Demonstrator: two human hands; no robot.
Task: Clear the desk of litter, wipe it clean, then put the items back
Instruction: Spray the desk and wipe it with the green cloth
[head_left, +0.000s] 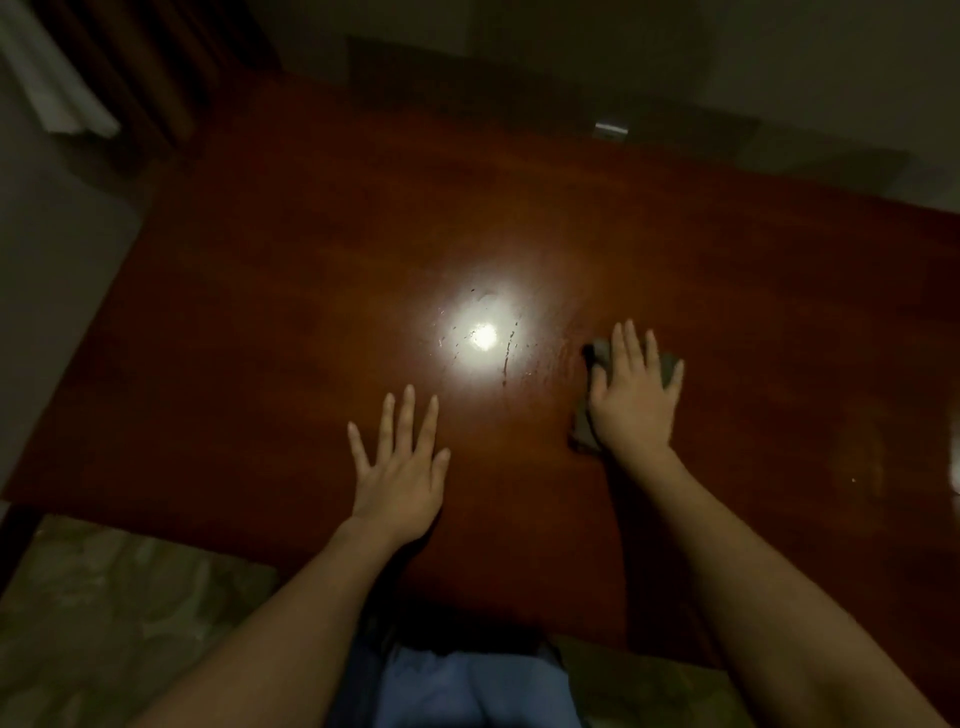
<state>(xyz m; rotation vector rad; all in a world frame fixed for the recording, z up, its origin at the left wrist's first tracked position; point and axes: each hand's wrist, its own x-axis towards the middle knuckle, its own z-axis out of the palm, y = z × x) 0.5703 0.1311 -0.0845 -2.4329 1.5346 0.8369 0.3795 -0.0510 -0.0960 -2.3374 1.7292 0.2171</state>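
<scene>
A dark red-brown wooden desk (311, 312) fills the view, with a bright light glare and small dark specks and streaks (506, 358) near its middle. My right hand (631, 400) lies flat with straight fingers on a grey cloth (584, 431), pressing it onto the desk right of the glare. The cloth shows at the fingertips and left of the palm. My left hand (402, 467) rests flat on the bare wood with fingers spread, nearer the front edge, holding nothing.
A small shiny metal object (611, 128) sits at the desk's far edge. A white cloth (52, 83) hangs at the upper left by a dark curtain. Patterned carpet (119, 613) lies below the desk's front edge. Something pale shows at the right frame edge (955, 457).
</scene>
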